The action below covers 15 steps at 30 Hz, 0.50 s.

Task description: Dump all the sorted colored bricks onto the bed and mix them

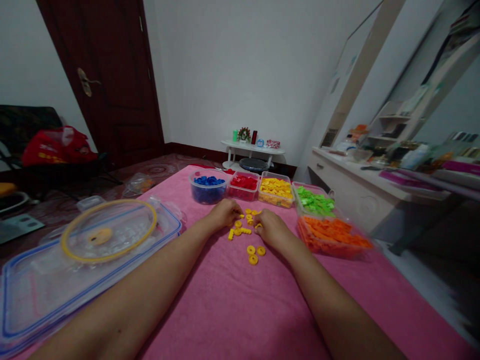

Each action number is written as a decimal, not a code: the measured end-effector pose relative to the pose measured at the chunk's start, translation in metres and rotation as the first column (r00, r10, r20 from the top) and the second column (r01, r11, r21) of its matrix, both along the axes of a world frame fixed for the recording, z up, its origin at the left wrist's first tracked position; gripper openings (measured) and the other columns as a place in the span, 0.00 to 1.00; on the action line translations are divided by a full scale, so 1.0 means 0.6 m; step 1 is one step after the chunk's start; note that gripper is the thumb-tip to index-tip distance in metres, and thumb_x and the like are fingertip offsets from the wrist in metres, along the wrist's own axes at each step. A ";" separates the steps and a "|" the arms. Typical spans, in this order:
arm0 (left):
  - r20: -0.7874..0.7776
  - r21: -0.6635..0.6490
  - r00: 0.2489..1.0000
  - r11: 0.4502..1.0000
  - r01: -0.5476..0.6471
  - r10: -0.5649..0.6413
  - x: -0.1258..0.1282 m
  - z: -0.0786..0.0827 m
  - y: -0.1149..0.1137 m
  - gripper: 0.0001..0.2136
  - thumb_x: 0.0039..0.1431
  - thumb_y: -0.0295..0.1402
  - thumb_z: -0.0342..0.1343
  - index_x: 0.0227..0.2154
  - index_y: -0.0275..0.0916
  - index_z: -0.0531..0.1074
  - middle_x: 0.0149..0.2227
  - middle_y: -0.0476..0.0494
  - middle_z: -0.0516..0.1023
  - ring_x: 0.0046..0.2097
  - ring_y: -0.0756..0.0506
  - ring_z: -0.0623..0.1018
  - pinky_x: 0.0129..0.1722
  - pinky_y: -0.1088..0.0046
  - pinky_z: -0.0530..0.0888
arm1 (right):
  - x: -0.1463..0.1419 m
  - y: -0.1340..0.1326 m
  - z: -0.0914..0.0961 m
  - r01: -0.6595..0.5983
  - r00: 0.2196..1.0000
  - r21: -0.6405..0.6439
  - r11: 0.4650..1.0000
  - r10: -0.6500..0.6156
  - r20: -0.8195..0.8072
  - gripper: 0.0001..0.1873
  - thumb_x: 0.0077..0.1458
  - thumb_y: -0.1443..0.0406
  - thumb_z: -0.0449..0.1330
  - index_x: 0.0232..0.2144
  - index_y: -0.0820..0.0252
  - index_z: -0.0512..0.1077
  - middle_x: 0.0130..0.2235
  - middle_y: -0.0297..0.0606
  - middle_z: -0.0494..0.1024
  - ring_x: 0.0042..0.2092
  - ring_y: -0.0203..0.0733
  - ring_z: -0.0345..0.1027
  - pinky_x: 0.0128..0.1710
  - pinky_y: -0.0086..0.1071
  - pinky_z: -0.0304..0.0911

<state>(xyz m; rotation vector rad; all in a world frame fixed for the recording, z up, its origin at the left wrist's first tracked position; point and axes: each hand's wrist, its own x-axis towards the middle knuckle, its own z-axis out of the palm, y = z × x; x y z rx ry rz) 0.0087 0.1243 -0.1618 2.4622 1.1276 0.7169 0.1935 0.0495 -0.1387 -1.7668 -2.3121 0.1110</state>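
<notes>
My left hand (224,214) and my right hand (272,229) rest close together on the pink cloth (232,300), fingers curled down over a small scatter of yellow round pieces (243,222). Three more yellow rings (255,254) lie just in front of my right hand. Both hands seem to pinch or press yellow pieces, but the fingertips are too small to read clearly. Behind the hands stands a row of clear tubs: blue pieces (208,186), red pieces (243,185), yellow pieces (276,191), green pieces (315,201) and orange pieces (330,235).
Clear plastic lids (75,260), one round with a yellow rim (108,231), lie at the left of the cloth. A dark door (108,75), a chair with a red bag (56,147), a small white table (252,147) and a cluttered dresser (375,170) surround the area.
</notes>
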 end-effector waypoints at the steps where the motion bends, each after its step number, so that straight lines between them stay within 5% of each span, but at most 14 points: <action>1: 0.039 0.003 0.999 1.000 -0.024 0.024 0.000 -0.001 0.001 0.07 0.48 0.28 0.58 0.30 0.36 0.80 0.30 0.44 0.79 0.32 0.48 0.74 0.33 0.77 0.67 | 0.003 0.002 0.000 0.000 1.000 0.016 1.000 0.000 -0.020 0.10 0.48 0.69 0.60 0.35 0.62 0.76 0.39 0.43 0.75 0.40 0.41 0.68 0.38 0.29 0.57; 4: 0.279 -0.053 0.953 0.993 -0.107 0.117 0.005 0.004 0.002 0.05 0.48 0.27 0.59 0.29 0.35 0.79 0.29 0.45 0.78 0.31 0.49 0.74 0.32 0.77 0.67 | 0.012 0.007 0.014 0.003 0.994 0.070 0.998 0.004 -0.111 0.07 0.47 0.70 0.60 0.32 0.63 0.76 0.36 0.42 0.76 0.39 0.41 0.68 0.38 0.30 0.58; 7: 0.592 -0.351 0.766 0.936 -0.035 0.250 0.022 0.025 -0.011 0.04 0.51 0.28 0.58 0.29 0.33 0.75 0.24 0.47 0.74 0.25 0.52 0.72 0.26 0.79 0.67 | 0.016 0.007 0.044 0.001 0.966 0.179 0.984 0.045 -0.254 0.05 0.48 0.70 0.60 0.29 0.62 0.76 0.33 0.40 0.77 0.36 0.40 0.69 0.37 0.30 0.59; 9: 0.700 -0.562 0.614 0.812 0.157 0.365 0.037 0.044 -0.026 0.04 0.54 0.28 0.57 0.27 0.32 0.72 0.21 0.49 0.71 0.22 0.54 0.70 0.23 0.81 0.67 | 0.013 0.002 0.066 0.023 0.929 0.253 0.967 0.072 -0.362 0.05 0.48 0.68 0.60 0.30 0.61 0.76 0.31 0.38 0.77 0.34 0.39 0.69 0.35 0.30 0.60; 11: 0.702 -0.696 0.525 0.622 0.360 0.481 0.052 0.062 -0.043 0.04 0.56 0.25 0.54 0.27 0.31 0.70 0.22 0.47 0.71 0.22 0.55 0.71 0.22 0.83 0.68 | 0.006 -0.005 0.082 0.044 0.884 0.285 0.957 0.096 -0.458 0.06 0.49 0.66 0.60 0.31 0.61 0.76 0.30 0.36 0.78 0.31 0.37 0.69 0.33 0.30 0.60; 13: 0.646 -0.761 0.509 0.422 0.494 0.569 0.063 0.073 -0.057 0.05 0.58 0.23 0.50 0.28 0.31 0.70 0.23 0.45 0.72 0.22 0.55 0.72 0.22 0.85 0.69 | -0.003 -0.013 0.091 0.030 0.851 0.290 0.957 0.127 -0.510 0.07 0.48 0.66 0.60 0.30 0.60 0.76 0.29 0.35 0.78 0.30 0.36 0.69 0.32 0.29 0.60; 15: 0.613 -0.766 0.525 0.283 0.577 0.590 0.070 0.076 -0.067 0.06 0.59 0.26 0.48 0.31 0.31 0.69 0.22 0.46 0.72 0.21 0.54 0.72 0.21 0.83 0.70 | -0.011 -0.020 0.094 -0.001 0.841 0.296 0.955 0.161 -0.516 0.06 0.47 0.67 0.60 0.30 0.60 0.77 0.30 0.34 0.78 0.30 0.36 0.69 0.33 0.29 0.61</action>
